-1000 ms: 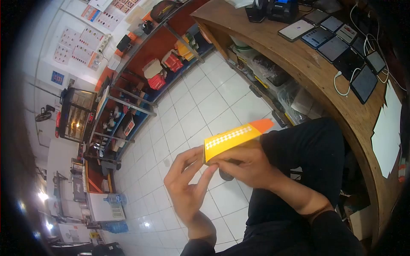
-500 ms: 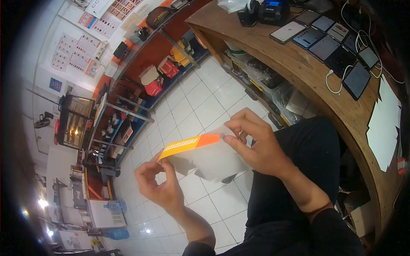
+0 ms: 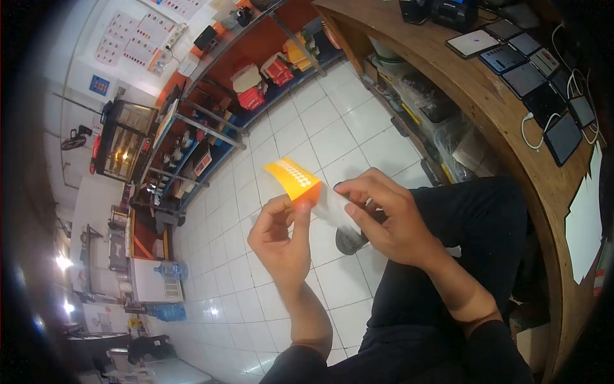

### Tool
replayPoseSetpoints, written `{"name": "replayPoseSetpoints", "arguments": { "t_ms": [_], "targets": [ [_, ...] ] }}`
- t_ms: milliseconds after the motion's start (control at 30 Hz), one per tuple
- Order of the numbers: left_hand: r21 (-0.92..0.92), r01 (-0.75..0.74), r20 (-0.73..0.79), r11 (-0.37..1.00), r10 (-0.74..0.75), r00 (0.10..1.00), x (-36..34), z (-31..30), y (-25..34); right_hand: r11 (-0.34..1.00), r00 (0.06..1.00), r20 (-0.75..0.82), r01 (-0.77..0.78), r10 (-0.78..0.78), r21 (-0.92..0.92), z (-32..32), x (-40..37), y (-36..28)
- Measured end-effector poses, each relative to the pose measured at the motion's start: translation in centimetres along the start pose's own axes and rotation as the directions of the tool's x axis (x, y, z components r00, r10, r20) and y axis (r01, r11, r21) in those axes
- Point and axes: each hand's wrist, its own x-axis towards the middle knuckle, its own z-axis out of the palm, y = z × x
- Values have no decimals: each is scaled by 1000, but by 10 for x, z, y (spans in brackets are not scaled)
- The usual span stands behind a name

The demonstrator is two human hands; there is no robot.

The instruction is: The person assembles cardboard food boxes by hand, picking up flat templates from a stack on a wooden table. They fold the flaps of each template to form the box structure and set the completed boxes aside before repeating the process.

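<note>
One packet [image 3: 295,178]: flat, with an orange-and-yellow header bearing a strip of white dots, and a clear body below it. Two bare hands. Roughly ten phones and tablets [image 3: 524,78] laid in two rows on one curved wooden counter [image 3: 448,83], with one white sheet of paper [image 3: 585,233] further along it.

Packet held up over the white floor tiles [image 3: 300,128], between the two hands and touching both. Left hand [image 3: 281,242] below and just left of it, thumb and forefinger closed on the lower edge of the orange header. Right hand [image 3: 387,217] to the right, fingertips pinched on the clear end. Header tilted up and away to the left, clear part slanting down toward the right hand. Black-trousered knee [image 3: 473,217] just beyond the right hand.
</note>
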Motion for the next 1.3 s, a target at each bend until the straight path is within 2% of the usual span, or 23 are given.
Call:
{"name": "replayPoseSetpoints", "arguments": {
  "t_ms": [33, 67, 100, 133, 200, 333, 400, 500, 567, 700, 767, 800, 900, 967, 1000, 1067, 1133, 1200, 1233, 1300],
  "targets": [
    [68, -33, -43, 997, 36, 998, 0, 1, -1, 1000, 1000, 5, 2, -2, 2, -1, 1, -2],
    [69, -33, -46, 997, 37, 998, 0, 1, -1, 997, 996, 58, -71, 70, 12, -3, 1, -5],
    [84, -29, -27, 996, 31, 999, -1, 2, -1, 989, 984, 110, -145, 142, 18, -4, 1, -7],
    [99, -25, -7, 995, 26, 1000, -1, 3, -1, 989, 984, 109, -144, 141, 17, -4, 0, -3],
    [92, -5, 23, 996, 3, 1000, -5, 5, -3, 950, 954, 141, -282, 263, 133, -1, -3, 11],
    [45, 18, 70, 999, -21, 997, -10, -2, -15, 944, 966, 134, -247, 221, 221, 0, -3, 18],
    [33, 30, 65, 999, -32, 997, -11, -2, -15, 916, 938, 164, -337, 306, 217, -2, -2, 7],
    [52, 27, 28, 998, -28, 999, -11, 1, -12, 894, 950, 86, -311, 300, 323, 8, -4, 7],
    [68, -14, 78, 998, 9, 997, -12, -2, -16, 907, 957, 83, -289, 277, 306, 9, -4, 11],
    [71, -67, 73, 995, 61, 995, -15, 1, -12, 928, 963, 85, -269, 256, 257, 7, -5, 7],
    [183, -114, 58, 977, 105, 993, -15, 2, -9, 940, 971, 75, -240, 229, 244, 11, -7, 8],
    [183, -114, 58, 976, 105, 993, -15, 2, -9, 950, 978, 63, -209, 200, 231, 13, -7, 8],
    [76, -33, 55, 997, 29, 998, -11, 0, -11, 928, 959, 136, -275, 247, 252, 8, -7, 7],
    [-114, 68, 113, 991, -55, 992, -8, -1, -17, 926, 963, 145, -260, 227, 275, 8, -8, 16],
    [-115, 68, 115, 991, -55, 992, -9, -3, -21, 923, 966, 155, -245, 207, 297, 8, -9, 19],
    [-132, 174, 145, 976, -155, 977, -12, -10, -29, 893, 955, 161, -290, 248, 345, 9, -9, 16],
    [-163, 169, 158, 972, -144, 977, -12, -10, -32, 858, 942, 171, -333, 287, 391, 9, -8, 12],
    [-193, 165, 167, 967, -133, 977, -12, -10, -32, 962, 973, 117, -215, 197, 169, 9, -7, 8],
    [-185, 171, 129, 968, -149, 980, -14, -10, -30, 961, 973, 117, -216, 198, 170, 11, -7, 10],
    [-178, 178, 93, 968, -163, 982, -16, -9, -28, 985, 993, 1, 113, -114, -134, 16, -8, 16]
  ]
}}
